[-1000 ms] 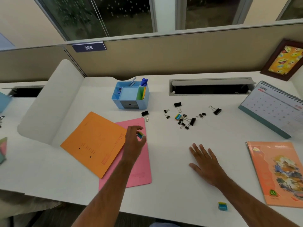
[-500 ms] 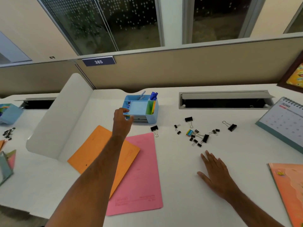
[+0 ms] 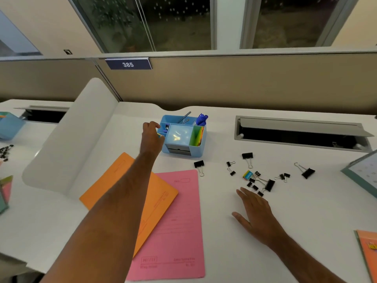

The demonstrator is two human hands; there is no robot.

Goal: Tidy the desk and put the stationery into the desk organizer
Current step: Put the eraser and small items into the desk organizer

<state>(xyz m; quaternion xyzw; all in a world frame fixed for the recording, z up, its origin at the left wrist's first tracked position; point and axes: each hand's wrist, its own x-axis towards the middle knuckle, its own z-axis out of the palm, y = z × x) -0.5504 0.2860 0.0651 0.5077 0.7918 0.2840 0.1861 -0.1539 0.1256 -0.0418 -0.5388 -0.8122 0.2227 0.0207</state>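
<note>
Several pens already in blue desk organizer. Left hand pinching small eraser at its edge; right hand flat, empty. Outstanding: binder clips, second eraser, two folders.

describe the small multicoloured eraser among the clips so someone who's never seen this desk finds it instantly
Start at the light blue plastic desk organizer near the back of the white desk, then look right and nearer to the scattered black binder clips. The small block-shaped eraser lies at their left edge. It alone has yellow, green and blue bands.
</note>
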